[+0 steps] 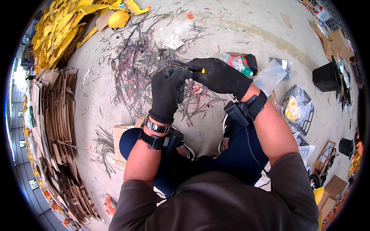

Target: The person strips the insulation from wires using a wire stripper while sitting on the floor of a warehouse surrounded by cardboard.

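Observation:
Both of my hands wear black work gloves and meet in front of me, above a heap of cut wires (133, 75) on the concrete floor. My right hand (221, 75) is closed around a dark cable (180, 63), which reaches out to the left over the heap. A small yellow piece (203, 70) shows between the right fingers; what it belongs to is hidden. My left hand (168, 93) pinches at the same cable close to the right fingertips. Its grip is partly covered by the glove.
Flattened cardboard (59, 115) is stacked at left, below yellow plastic parts (57, 34) and a yellow helmet-like shell (119, 19). At right are a box with a plastic bottle (241, 63), a dark crate (299, 109) and a black bin (326, 75). Loose wires (105, 144) lie near my left knee.

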`<state>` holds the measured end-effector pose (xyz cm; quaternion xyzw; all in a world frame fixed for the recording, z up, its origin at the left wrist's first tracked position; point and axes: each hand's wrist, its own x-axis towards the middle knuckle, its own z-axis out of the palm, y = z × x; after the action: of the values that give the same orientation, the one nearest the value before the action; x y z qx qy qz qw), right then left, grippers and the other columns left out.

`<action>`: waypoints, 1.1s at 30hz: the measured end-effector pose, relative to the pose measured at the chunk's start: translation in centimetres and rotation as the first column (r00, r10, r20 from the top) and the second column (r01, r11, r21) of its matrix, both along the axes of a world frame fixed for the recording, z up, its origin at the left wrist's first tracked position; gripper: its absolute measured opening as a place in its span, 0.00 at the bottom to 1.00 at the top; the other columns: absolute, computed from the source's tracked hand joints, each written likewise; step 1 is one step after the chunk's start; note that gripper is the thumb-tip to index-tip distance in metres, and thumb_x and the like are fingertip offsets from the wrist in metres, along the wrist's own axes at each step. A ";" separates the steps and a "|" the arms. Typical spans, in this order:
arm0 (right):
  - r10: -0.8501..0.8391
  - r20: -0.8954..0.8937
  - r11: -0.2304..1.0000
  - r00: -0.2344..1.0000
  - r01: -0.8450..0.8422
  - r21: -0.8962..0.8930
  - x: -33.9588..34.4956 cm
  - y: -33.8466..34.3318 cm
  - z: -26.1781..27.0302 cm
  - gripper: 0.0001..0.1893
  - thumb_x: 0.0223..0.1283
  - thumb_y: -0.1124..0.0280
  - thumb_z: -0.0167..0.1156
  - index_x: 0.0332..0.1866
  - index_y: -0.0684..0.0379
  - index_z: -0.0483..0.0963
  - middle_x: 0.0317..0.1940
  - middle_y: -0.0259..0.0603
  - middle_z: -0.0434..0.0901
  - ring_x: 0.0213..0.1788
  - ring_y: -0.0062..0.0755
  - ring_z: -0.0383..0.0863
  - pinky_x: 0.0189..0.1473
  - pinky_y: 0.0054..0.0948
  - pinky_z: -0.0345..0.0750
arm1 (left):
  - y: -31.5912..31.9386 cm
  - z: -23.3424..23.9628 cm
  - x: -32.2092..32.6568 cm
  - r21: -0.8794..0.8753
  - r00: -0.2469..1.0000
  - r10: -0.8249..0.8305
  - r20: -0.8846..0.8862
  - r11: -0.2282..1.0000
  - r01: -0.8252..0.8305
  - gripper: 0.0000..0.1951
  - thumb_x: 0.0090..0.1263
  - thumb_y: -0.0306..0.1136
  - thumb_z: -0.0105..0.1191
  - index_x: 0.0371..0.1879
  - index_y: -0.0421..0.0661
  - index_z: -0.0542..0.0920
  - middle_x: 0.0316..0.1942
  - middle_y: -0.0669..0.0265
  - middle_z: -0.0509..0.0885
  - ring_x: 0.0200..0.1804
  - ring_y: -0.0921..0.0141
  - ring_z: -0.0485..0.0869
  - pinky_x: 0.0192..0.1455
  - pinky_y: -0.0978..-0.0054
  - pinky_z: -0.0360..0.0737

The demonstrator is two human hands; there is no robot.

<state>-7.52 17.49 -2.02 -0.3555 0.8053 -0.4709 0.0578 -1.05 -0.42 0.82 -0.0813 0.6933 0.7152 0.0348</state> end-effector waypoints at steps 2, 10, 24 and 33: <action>-0.013 -0.021 1.000 1.000 0.014 0.025 -0.1 0.1 -0.3 0.15 0.66 0.65 0.61 0.51 0.63 0.80 0.43 0.58 0.85 0.46 0.58 0.85 0.50 0.44 0.81 | -0.1 -0.1 0.0 -0.015 1.000 -0.009 -0.004 1.000 0.009 0.12 0.76 0.32 0.52 0.33 0.38 0.84 0.14 0.74 0.70 0.12 0.81 0.64 0.14 0.81 0.57; -0.158 -0.254 0.976 0.954 0.190 0.107 0.8 0.4 -0.5 0.15 0.65 0.70 0.64 0.54 0.64 0.79 0.47 0.53 0.84 0.50 0.53 0.84 0.54 0.42 0.80 | -0.5 -0.1 -0.4 0.059 0.995 0.080 0.057 0.995 -0.084 0.10 0.70 0.30 0.61 0.25 0.41 0.83 0.14 0.76 0.71 0.14 0.83 0.64 0.17 0.79 0.57; -0.319 -0.350 0.935 0.881 0.354 0.038 1.4 -1.4 0.9 0.16 0.59 0.75 0.66 0.54 0.62 0.81 0.48 0.51 0.85 0.52 0.53 0.84 0.55 0.43 0.81 | 1.0 0.1 0.2 -0.069 0.964 0.151 -0.219 0.983 -0.170 0.06 0.70 0.26 0.62 0.39 0.37 0.88 0.22 0.76 0.80 0.21 0.85 0.68 0.23 0.83 0.61; -0.330 -0.407 0.940 0.852 0.336 -0.061 0.8 -1.6 0.6 0.16 0.59 0.73 0.62 0.53 0.59 0.80 0.46 0.50 0.85 0.49 0.54 0.83 0.51 0.46 0.80 | 1.0 0.7 0.8 -0.084 0.965 0.081 -0.250 0.991 -0.105 0.08 0.70 0.27 0.61 0.41 0.37 0.89 0.25 0.72 0.83 0.26 0.83 0.73 0.29 0.82 0.68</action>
<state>-6.71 15.85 -1.41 -0.3012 0.8516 -0.3832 -0.1929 -0.22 0.58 1.52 -0.0261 0.7216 0.6861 -0.0892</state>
